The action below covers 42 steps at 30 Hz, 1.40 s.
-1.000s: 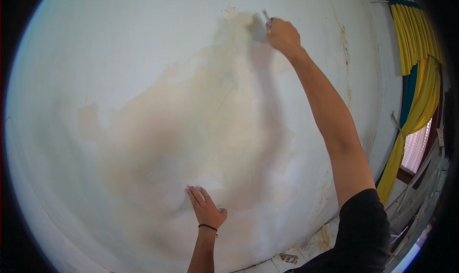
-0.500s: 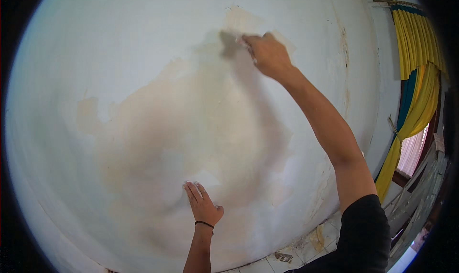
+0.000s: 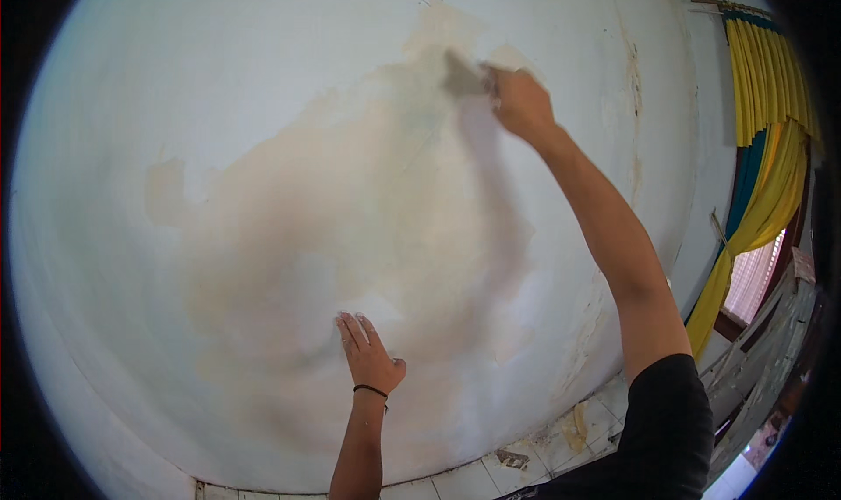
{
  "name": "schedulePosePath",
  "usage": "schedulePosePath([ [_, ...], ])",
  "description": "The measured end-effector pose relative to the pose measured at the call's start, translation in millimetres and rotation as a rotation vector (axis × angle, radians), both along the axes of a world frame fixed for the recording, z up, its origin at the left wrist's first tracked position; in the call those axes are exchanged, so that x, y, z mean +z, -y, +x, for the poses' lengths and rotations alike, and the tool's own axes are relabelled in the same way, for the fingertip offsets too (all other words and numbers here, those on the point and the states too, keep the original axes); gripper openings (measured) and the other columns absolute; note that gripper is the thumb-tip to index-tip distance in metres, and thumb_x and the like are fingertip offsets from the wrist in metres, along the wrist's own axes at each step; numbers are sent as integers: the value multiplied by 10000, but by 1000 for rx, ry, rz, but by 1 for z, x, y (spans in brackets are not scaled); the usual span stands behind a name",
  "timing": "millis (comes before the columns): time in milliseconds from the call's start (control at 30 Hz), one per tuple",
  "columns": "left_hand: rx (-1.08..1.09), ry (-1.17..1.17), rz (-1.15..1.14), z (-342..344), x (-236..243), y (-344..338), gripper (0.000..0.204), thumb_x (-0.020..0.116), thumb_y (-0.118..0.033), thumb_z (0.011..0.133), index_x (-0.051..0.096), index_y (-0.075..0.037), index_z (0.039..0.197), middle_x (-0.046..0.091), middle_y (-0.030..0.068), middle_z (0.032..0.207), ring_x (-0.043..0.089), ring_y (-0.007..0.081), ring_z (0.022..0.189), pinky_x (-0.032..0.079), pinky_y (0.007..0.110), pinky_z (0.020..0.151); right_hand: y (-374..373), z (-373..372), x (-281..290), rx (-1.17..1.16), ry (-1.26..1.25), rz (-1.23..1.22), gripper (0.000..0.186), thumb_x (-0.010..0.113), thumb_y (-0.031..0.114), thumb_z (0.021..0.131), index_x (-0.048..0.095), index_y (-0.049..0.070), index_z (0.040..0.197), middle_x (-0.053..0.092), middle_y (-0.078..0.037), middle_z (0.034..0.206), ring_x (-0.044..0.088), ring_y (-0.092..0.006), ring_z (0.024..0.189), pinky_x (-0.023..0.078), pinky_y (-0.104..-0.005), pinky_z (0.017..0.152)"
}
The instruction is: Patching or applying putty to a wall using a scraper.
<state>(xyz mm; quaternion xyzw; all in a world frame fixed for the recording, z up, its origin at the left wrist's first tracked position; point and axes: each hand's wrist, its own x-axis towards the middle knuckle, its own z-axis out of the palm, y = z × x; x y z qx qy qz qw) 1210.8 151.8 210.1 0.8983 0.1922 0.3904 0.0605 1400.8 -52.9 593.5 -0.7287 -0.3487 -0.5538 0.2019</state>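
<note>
Fingers stretched, my left hand (image 3: 370,351) rests on the pale wall (image 3: 131,106), low in the middle of the view; its fingertips look whitish and a dark band circles the wrist. My right hand (image 3: 521,101) is raised higher on the wall, closed around a small hand tool (image 3: 489,81) that is mostly hidden and blurred. A dark shape, perhaps its shadow, shows just left of it. A large uneven beige patch (image 3: 250,176) spreads over the wall around both hands, and my right arm casts a long soft shadow.
On the right, yellow and teal curtains (image 3: 760,70) hang beside a window (image 3: 752,281), with grey, worn slats or boards (image 3: 766,342) below. A tiled floor (image 3: 464,484) with scattered debris (image 3: 512,459) runs along the wall's foot. Cracked, stained streaks (image 3: 633,79) mark the wall's right side.
My right hand moved down and left along the wall, then back to the right, still closed on the tool. My left hand stays in about the same place on the wall.
</note>
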Motion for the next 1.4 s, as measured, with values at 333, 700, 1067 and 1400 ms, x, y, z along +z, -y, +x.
schedulePosePath([
  [333, 23, 15, -24, 0, -3, 1, 1014, 689, -184, 614, 167, 175, 1405, 51, 397, 1483, -10, 529, 1414, 156, 555, 1146, -112, -58, -30, 65, -40, 74, 299, 561, 105, 813, 543, 90, 1111, 635, -183, 988, 586, -390, 950, 518, -508, 757],
  [700, 46, -22, -10, -2, 1, -2, 987, 697, -208, 649, 191, 137, 1423, 67, 354, 1512, 15, 486, 1435, 275, 524, 1117, -40, -83, -143, 283, -40, -568, 360, 612, 133, 822, 571, 127, 1179, 650, -79, 1044, 586, -308, 947, 532, -426, 706],
  [1067, 50, -49, -31, -6, 1, 7, 1004, 700, -192, 631, 173, 166, 1408, 58, 385, 1490, -1, 518, 1420, 233, 559, 1122, -64, -19, 51, -33, 479, 225, 378, 582, 133, 865, 512, 50, 1226, 594, -76, 1245, 582, -337, 959, 544, -418, 737],
  [1400, 32, -17, -37, -2, -1, -3, 987, 695, -189, 625, 197, 188, 1388, 59, 409, 1473, -5, 540, 1409, 188, 560, 1137, -63, -25, -28, 104, 381, -279, 458, 596, 93, 800, 543, 82, 1255, 634, -99, 1173, 583, -339, 1043, 534, -432, 788],
])
